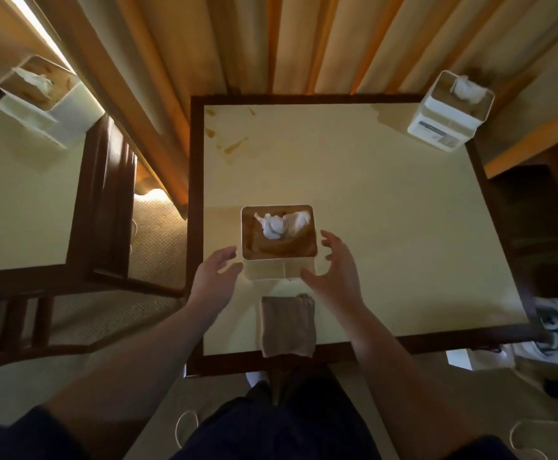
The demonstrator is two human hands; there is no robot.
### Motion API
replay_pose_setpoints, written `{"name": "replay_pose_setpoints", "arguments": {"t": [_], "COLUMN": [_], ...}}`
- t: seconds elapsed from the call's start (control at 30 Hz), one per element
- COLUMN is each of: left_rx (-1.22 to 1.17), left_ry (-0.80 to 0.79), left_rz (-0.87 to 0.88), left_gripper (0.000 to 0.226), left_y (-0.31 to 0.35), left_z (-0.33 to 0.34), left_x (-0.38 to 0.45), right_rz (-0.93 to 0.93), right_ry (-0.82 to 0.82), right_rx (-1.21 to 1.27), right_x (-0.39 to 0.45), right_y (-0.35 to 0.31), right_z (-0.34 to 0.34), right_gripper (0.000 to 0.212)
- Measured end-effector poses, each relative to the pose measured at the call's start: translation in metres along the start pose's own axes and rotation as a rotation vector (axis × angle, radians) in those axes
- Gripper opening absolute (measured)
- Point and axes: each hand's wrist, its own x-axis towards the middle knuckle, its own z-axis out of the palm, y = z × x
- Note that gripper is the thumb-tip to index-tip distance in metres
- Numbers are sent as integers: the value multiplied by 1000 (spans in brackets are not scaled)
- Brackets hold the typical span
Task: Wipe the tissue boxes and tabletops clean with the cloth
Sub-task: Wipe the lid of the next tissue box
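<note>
Tissue box (pixel 278 242) stands between left hand (pixel 216 272) and right hand (pixel 335 267), fingers spread, grasping nothing.

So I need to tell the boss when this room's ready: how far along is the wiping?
Nothing looks done yet. The cloth lies folded at the table's near edge, untouched. Both hands, left and right, are open either side of the near box, whose lid is smeared brown. Still left: that box, the table's stains, the far-corner box and the left table's box.
</note>
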Motion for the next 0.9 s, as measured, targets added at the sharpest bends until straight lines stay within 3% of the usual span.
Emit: {"name": "replay_pose_setpoints", "arguments": {"t": [0.1,0.17,0.23,0.33,0.4,0.47,0.73,0.9], "left_rx": [-66,57,206,296,320,343,323,471], "left_ry": [177,171,84,-44,-92,-87,27,-8], "left_rz": [-57,-109,-118,-88,-60,-15,-109,63], "left_gripper": [26,26,30,31,6,10,20,2], "left_y": [-31,-53,-69,-76,-71,-68,-61,-45], "left_z": [-3,0,8,29,43,58,81,84], "left_x": [-15,-22,-28,-36,-40,-39,-26,-47], "right_rz": [29,45,23,-42,-79,-106,-190,-211], "right_ry": [65,11,-155,-384,-425,-433,-485,-548], "right_rx": [38,-15,-181,-462,-520,-533,-509,-381], "right_x": [-32,-53,-73,-102,-115,-120,-99,-74], "right_y": [5,11,20,42,56,62,68,72], "right_z": [2,6,13,25,29,29,18,-6], "right_gripper": [65,47,36,51,65,71,61,55]}}
